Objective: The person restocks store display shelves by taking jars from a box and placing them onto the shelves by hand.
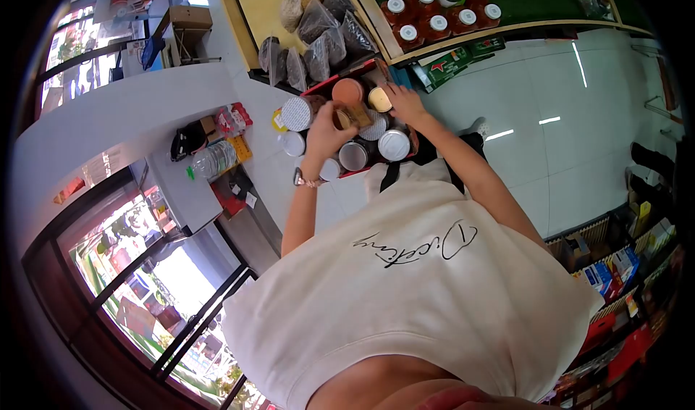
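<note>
A red-edged box (371, 172) full of jars and cans stands in front of me. My left hand (329, 133), with a watch and a bracelet at the wrist, has its fingers curled round a small tan jar (355, 115) above the other lids. My right hand (405, 106) grips a gold-lidded jar (379, 99) at the box's far right side; its lower part is hidden. Near them are an orange-lidded jar (347, 91), a can with a patterned white top (297, 113), a white-lidded jar (394, 145) and a grey-lidded jar (353, 156).
Dark packets (318, 56) fill a wooden display bin beyond the box. Several white-lidded red jars (438, 23) stand on a green shelf at the top. A green carton (445, 69) lies below it. To the left, a large water bottle (212, 160) sits by a counter; stocked shelves (612, 276) are at right.
</note>
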Available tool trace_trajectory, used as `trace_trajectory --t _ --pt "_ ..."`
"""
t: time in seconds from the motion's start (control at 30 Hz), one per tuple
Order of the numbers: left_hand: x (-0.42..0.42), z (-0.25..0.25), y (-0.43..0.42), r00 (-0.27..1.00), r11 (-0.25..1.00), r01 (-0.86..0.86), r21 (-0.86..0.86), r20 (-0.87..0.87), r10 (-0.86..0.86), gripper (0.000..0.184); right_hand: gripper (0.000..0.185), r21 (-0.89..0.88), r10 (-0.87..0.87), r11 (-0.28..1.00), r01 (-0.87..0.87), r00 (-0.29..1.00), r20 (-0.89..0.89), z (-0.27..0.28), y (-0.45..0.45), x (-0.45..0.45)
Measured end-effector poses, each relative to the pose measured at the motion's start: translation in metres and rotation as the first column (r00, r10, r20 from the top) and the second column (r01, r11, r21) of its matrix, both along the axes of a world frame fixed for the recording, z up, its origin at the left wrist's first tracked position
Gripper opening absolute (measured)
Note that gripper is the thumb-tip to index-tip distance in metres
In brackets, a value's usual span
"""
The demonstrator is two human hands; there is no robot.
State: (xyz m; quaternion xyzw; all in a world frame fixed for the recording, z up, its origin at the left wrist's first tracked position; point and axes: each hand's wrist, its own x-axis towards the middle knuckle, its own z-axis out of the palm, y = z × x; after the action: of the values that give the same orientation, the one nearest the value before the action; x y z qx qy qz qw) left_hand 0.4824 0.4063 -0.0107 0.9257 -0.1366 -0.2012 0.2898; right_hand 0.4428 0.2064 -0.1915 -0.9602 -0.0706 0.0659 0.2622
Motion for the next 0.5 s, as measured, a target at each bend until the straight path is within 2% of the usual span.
trace_trajectory --t 0.07,0.17,0.2,0.33,0.43,0.5 --pt "-0.019 -0.007 -0.005 0.999 1.000 0.002 0.018 -0.039 -0.001 0.055 0.083 -0.051 0.057 0.997 -0.057 0.998 0.007 -0.007 0.004 0.016" --pt "-0.030 -0.027 -0.007 0.997 0.999 -0.030 -0.045 -0.075 0.027 0.056 0.076 -0.010 0.099 0.995 -0.101 0.985 -0.143 -0.002 -0.001 0.042" --pt "-0.031 -0.030 -0.009 0.998 0.999 -0.009 -0.038 -0.056 0.006 0.056 0.067 0.018 0.070 0.997 -0.068 0.990 -0.126 0.001 -0.001 0.046" --pt "-0.027 -0.026 -0.018 0.992 0.997 0.057 -0.044 -0.114 -0.062 0.056 0.062 0.065 0.000 0.998 0.010 0.987 -0.158 0.004 0.003 0.043" --pt "-0.025 -0.031 -0.012 0.990 0.989 0.129 -0.074 -0.048 -0.132 0.056 0.063 0.107 -0.009 0.994 0.019 0.996 -0.085 0.004 0.001 0.040" --pt "-0.024 -0.032 -0.004 0.989 0.983 0.142 -0.116 -0.032 -0.147 0.055 0.062 0.106 0.002 0.994 0.010 0.994 -0.113 0.009 0.001 0.043"
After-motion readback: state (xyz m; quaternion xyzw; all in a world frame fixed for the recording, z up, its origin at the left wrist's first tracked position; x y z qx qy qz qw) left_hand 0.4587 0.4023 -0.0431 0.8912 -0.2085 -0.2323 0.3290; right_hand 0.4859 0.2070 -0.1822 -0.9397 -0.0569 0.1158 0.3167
